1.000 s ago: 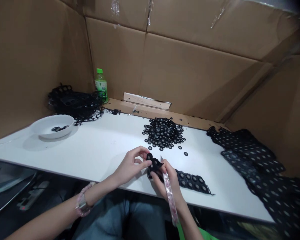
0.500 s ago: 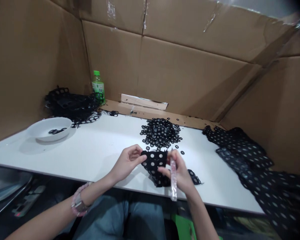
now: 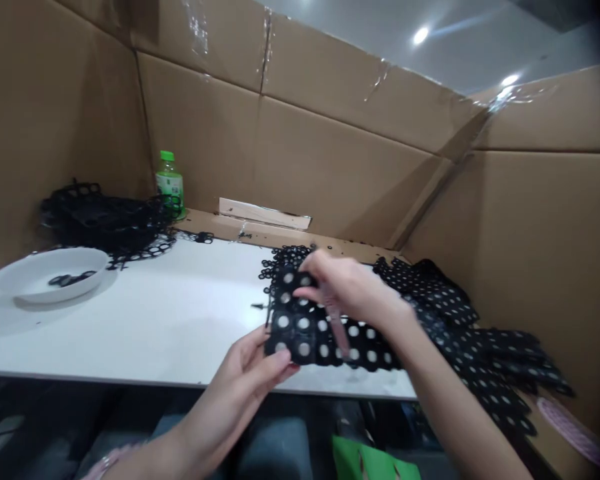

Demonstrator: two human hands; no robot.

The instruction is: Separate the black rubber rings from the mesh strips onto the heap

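Reference point: pile of small black discs, far part of the surface. A dotted black sheet is held just on the near side of the pile, part of which is hidden by it. The sheet's long axis is laid sideways, roughly parallel to the near edge of the surface; its right end is extended past the pile and is hidden under the right forearm. At the left end, the sheet is seen to reach farther up, toward the pile. The near left corner is pinched by the left hand, fingers narrow, thumb on the visible face. The far left part, next to the pile, is found beside the fingers of the right hand, which are curled about a slender pink tool; the tool is slanted across the sheet. Whether the sheet is also gripped there cannot be told, owing to blur. Governing relation, as judged: the far edge is nearer to the right hand, the near corner is secured by the left, and the span between them is set across the long axis.
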